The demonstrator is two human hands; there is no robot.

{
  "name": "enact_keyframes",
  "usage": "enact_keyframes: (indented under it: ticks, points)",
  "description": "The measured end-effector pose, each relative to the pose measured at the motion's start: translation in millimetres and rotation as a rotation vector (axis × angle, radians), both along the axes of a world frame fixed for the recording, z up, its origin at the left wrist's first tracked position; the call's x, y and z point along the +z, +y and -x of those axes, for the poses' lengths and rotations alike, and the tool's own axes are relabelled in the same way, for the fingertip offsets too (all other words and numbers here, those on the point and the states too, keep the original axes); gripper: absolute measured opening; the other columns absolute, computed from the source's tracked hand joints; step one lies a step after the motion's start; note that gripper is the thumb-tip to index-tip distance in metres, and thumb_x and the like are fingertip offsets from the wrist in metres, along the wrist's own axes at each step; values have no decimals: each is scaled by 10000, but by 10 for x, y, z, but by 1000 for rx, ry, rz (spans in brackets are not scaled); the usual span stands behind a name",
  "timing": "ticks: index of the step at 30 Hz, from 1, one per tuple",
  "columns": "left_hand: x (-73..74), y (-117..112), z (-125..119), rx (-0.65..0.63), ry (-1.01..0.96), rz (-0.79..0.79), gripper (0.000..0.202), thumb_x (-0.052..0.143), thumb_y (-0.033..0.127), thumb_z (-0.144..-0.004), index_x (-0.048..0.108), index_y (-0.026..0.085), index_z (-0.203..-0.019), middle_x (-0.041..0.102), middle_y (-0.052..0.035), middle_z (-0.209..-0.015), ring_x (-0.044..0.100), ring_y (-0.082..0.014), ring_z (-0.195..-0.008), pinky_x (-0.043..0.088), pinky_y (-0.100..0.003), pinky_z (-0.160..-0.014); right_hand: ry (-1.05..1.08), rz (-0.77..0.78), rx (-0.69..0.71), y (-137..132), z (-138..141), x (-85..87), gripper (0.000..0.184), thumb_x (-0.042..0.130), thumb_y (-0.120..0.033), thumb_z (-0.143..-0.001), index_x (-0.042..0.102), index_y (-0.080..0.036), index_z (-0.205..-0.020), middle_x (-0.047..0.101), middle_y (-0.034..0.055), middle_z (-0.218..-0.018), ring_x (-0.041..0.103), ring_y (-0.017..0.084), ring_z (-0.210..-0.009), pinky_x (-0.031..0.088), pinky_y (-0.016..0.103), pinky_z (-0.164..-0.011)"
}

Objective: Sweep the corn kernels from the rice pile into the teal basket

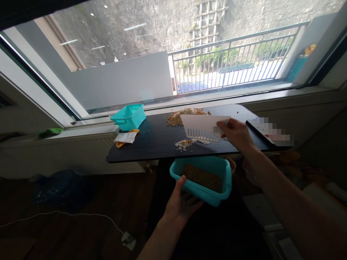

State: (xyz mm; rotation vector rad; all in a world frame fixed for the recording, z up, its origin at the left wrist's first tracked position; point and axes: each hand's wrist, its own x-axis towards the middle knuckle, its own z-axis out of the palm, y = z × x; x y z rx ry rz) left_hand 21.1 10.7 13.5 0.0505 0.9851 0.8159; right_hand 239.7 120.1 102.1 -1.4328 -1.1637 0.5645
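Observation:
My right hand [235, 134] pinches a flat white slotted scraper [202, 124] by its right end. It is held over the dark tabletop [157, 135], slots pointing down. Behind it lies a pile of brown and white grains [176, 119], partly hidden by the scraper. A smaller scatter of white grains [184, 144] lies nearer the front edge. Below that edge, my left hand [181, 204] grips a turquoise bin [214, 198], thumb on the rim and fingers underneath. Small brown grains, perhaps beans [202, 178], cover its bottom.
A second turquoise bin [131, 117] stands at the table's left end, beside a folded white and orange packet [127, 137]. A dark flat object [260, 133], partly blurred out, lies at the right. Beyond is a window; a radiator [89, 148] stands left. A power strip [128, 241] lies on the floor.

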Motion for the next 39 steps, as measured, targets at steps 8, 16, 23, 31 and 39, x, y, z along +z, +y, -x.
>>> enact_keyframes:
  ticks: [8, 16, 23, 31, 39]
  points:
    - [-11, 3, 0, -4, 2, 3, 604, 573, 501, -852, 481, 123, -1315, 562, -178, -1270, 583, -343, -1136, 526, -457, -907, 72, -10, 65, 39, -10, -117, 130, 665, -275, -735, 686, -167, -805, 674, -16, -681, 529, 68, -506, 471, 175, -434]
    - [-6, 10, -6, -5, -6, 6, 591, 559, 502, -861, 479, 135, -1317, 553, -168, -1301, 572, -344, -1160, 508, -463, -934, 89, -12, 93, -44, -89, -137, 151, 694, -310, -711, 691, -182, -791, 682, -22, -692, 520, 62, -489, 474, 176, -437]
    - [-15, 23, -10, -13, -3, 7, 595, 553, 506, -863, 476, 121, -1311, 541, -171, -1318, 544, -348, -1200, 485, -467, -969, 37, -18, 94, -185, -142, -76, 237, 735, -402, -668, 682, -186, -749, 673, -13, -660, 535, 77, -485, 489, 202, -453]
    - [-38, 21, -6, -10, -10, 5, 613, 586, 512, -837, 486, 126, -1302, 568, -183, -1280, 573, -341, -1170, 512, -464, -934, -37, -4, 17, -266, -225, -66, 236, 730, -396, -691, 658, -177, -742, 632, -20, -608, 533, 84, -468, 443, 210, -440]
    - [-25, 20, -7, -31, -3, -10, 608, 584, 514, -837, 496, 133, -1302, 556, -177, -1300, 562, -349, -1182, 500, -472, -946, -137, 32, -31, -377, -294, -35, 265, 717, -425, -709, 607, -185, -682, 586, -22, -532, 529, 103, -494, 434, 230, -484]
